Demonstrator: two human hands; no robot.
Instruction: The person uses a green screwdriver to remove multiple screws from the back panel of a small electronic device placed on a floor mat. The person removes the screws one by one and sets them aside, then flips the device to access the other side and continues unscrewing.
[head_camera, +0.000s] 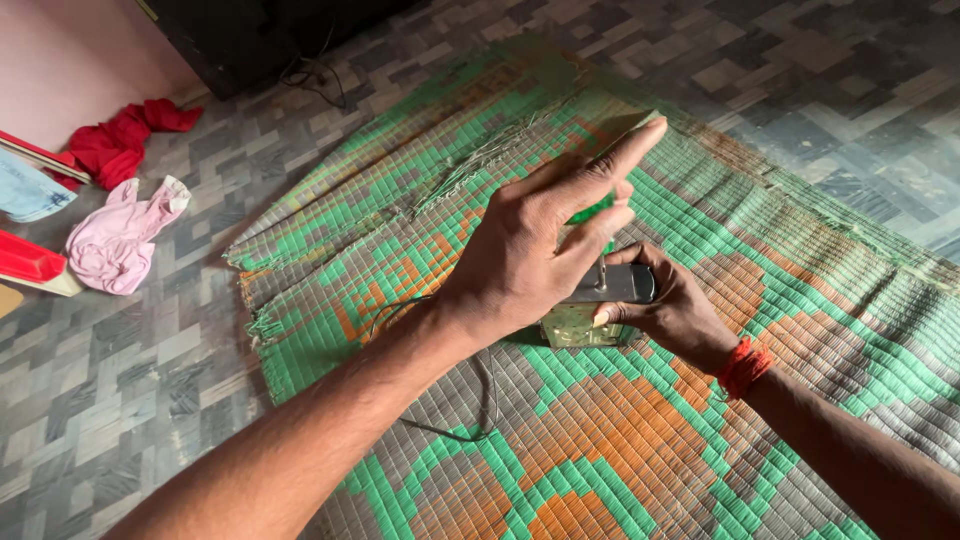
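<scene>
My left hand (535, 245) reaches in from the lower left, index finger stretched out. It is closed round a green-handled screwdriver (592, 210) whose thin shaft points down onto a small metal device (580, 325). My right hand (675, 310), with a red thread at the wrist, comes from the lower right and grips the dark grey top part (625, 283) of that device. The device rests on a woven green, orange and grey mat (620, 440). A thin black wire (480, 425) trails from under the device across the mat. Most of the screwdriver is hidden by my fingers.
The mat lies on a grey patterned tile floor (120, 400). At the left are a pink cloth (120, 240), a red cloth (120, 140), a piece of blue fabric (30, 190) and a red and white object (30, 262). A dark cabinet (250, 35) with cables stands at the back.
</scene>
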